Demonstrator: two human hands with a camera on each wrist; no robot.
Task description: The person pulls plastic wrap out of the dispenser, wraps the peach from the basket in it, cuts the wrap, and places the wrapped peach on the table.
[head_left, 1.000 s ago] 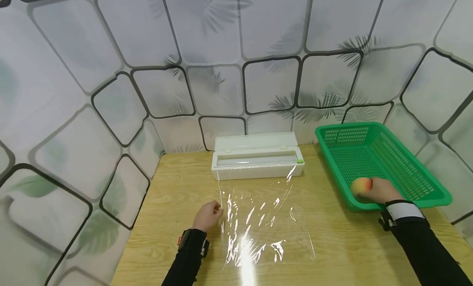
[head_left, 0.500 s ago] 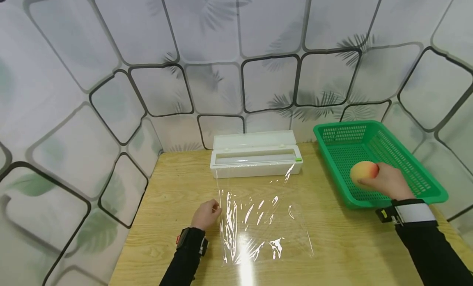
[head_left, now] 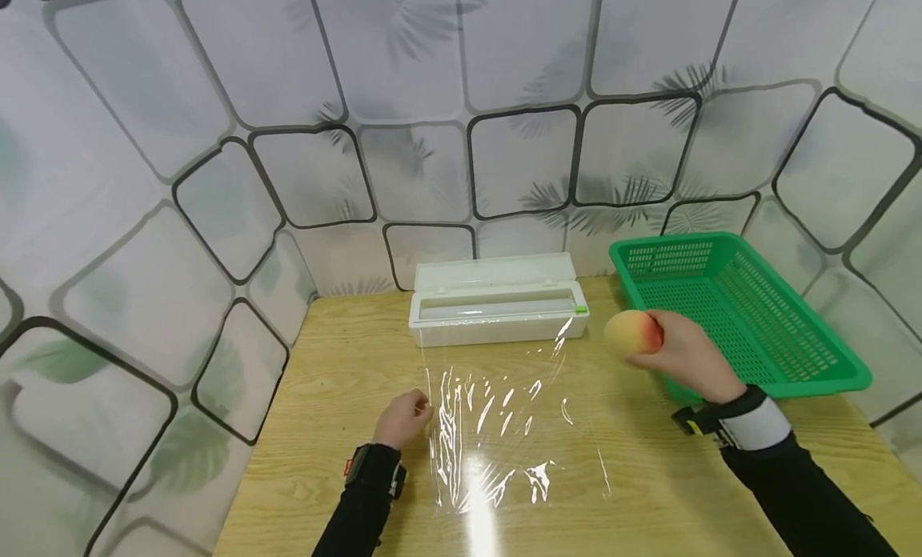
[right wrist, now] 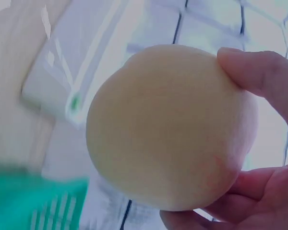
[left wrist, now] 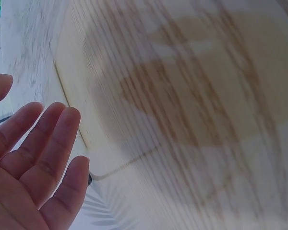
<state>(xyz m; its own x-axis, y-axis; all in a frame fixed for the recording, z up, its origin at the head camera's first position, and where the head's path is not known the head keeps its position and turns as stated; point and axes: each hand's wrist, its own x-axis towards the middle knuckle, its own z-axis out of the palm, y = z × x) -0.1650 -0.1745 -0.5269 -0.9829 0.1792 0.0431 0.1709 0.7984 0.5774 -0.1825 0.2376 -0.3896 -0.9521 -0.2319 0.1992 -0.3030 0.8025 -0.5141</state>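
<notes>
A yellow and red peach [head_left: 634,334] is gripped between the thumb and fingers of my right hand [head_left: 687,353], raised beside the near left edge of the green basket. The right wrist view shows the peach [right wrist: 168,129] filling the middle, its far side hidden. A sheet of clear cling film [head_left: 515,445] lies on the table, drawn out of a white dispenser box [head_left: 497,331] with its lid up. My left hand [head_left: 403,418] rests by the film's left edge. Its fingers [left wrist: 57,143] are loosely bent with nothing between them in the left wrist view.
The green plastic basket [head_left: 828,365] with slotted walls stands at the back right of the wooden table [head_left: 346,341]. Behind the table rises a pale patterned wall covering [head_left: 418,173], close to the box and the basket.
My right hand has lifted the peach out of the green basket and carried it left, past the basket's rim. My left hand and the film have stayed about where they were.
</notes>
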